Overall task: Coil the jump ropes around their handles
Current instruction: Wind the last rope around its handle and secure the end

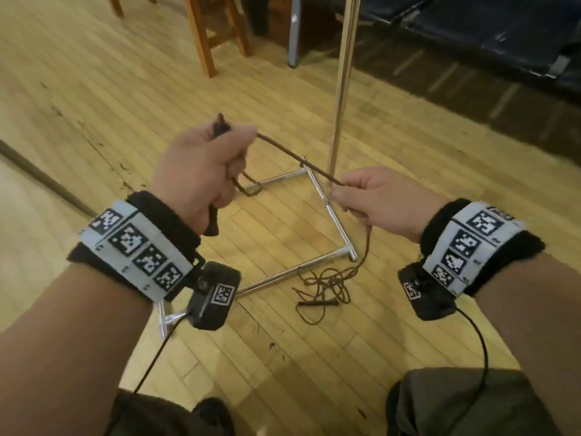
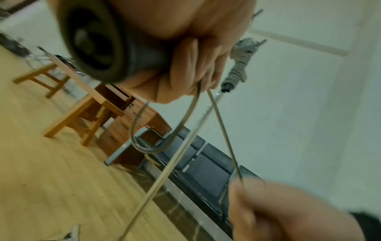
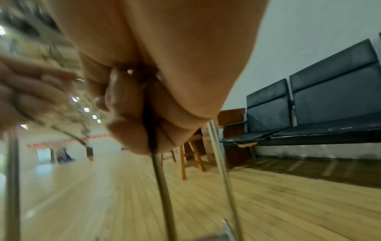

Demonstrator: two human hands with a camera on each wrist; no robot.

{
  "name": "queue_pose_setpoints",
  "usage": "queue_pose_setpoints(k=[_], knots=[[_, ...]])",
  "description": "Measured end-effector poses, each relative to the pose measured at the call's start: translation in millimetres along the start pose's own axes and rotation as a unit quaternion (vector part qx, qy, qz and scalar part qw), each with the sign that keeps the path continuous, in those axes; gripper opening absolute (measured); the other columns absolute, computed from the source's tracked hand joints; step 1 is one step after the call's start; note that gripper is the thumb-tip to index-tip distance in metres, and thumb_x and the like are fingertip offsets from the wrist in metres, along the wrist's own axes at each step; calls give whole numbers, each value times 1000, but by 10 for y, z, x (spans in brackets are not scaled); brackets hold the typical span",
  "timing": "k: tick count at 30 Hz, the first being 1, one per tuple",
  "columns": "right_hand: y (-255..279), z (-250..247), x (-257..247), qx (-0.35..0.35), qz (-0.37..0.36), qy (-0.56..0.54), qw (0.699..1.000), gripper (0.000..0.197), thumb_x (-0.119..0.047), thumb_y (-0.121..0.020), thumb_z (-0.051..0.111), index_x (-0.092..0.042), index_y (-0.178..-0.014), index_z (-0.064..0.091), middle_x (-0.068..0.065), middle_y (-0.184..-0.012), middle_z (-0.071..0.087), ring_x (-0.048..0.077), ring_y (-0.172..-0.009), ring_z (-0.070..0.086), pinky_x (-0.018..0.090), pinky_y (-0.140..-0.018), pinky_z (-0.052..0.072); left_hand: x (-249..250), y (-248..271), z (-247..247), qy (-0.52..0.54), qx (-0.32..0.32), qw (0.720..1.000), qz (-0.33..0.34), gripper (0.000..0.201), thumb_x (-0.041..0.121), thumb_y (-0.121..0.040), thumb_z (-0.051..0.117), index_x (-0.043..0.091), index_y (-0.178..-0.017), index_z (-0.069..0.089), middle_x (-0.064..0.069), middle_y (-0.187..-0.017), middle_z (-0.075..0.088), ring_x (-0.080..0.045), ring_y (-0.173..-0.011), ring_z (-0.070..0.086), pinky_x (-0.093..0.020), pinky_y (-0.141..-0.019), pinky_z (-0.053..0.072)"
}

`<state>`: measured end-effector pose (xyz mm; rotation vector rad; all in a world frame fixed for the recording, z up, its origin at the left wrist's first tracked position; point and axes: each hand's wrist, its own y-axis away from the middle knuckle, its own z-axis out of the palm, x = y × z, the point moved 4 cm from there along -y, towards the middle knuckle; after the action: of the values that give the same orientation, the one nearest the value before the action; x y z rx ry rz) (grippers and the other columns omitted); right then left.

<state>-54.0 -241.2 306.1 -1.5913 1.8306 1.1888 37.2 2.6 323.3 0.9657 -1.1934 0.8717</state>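
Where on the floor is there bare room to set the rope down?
Bare wood floor lies left of the left hand, and inside the metal stand's base frame. It is crowded by the loose rope tangle at the frame's right corner.

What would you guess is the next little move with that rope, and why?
Probably the right hand carries the rope over the handle gripped in the left hand, laying on another turn. The rope runs taut between both hands, one loop already hangs below the left hand, and much of the rope lies tangled on the floor.
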Motion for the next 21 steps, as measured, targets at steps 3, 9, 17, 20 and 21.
queue_pose_setpoints(k=[3, 9, 17, 20, 21], knots=[[-57, 5, 494, -35, 89, 121, 988, 38, -40, -105, 51, -7, -93, 66, 0, -65, 56, 16, -58, 52, 44, -69, 55, 31, -67, -543, 59, 161, 985, -11, 18, 38, -90, 78, 28, -78, 70, 7, -66, 55, -8, -45, 37, -22, -36, 32], [-65, 7, 457, -11, 119, 202, 972, 36, -39, -105, 47, -19, -79, 63, -4, -62, 51, 17, -62, 51, 24, -51, 39, -153, 24, -556, -332, 173, 927, -11, 23, 47, -102, 62, 45, -125, 67, 16, -91, 74, -1, -45, 51, -21, -42, 46], [121, 349, -395, -61, -18, -17, 998, 33, -24, -100, 47, -17, -75, 66, -6, -62, 48, 11, -53, 39, 31, -51, 33, -313, 384, 523, -262, -173, 949, -4, 23, 45, -105, 59, 30, -111, 75, 12, -61, 63, -8, -45, 44, -28, -45, 39], [133, 321, -373, -58, -31, 23, 998, 30, -22, -98, 47, -15, -72, 61, -2, -63, 45, 12, -53, 39, 35, -54, 33, -300, 327, 473, -311, -146, 939, -2, 35, 55, -97, 67, 25, -78, 67, 14, -51, 51, -4, -42, 41, -22, -42, 38], [125, 318, -314, -59, -27, 43, 997, 28, -22, -98, 47, -11, -76, 60, 0, -65, 45, 13, -55, 39, 37, -57, 34, -284, 307, 433, -330, -131, 935, 7, 37, 57, -94, 70, 26, -74, 65, 15, -49, 48, -2, -41, 40, -18, -41, 38]])
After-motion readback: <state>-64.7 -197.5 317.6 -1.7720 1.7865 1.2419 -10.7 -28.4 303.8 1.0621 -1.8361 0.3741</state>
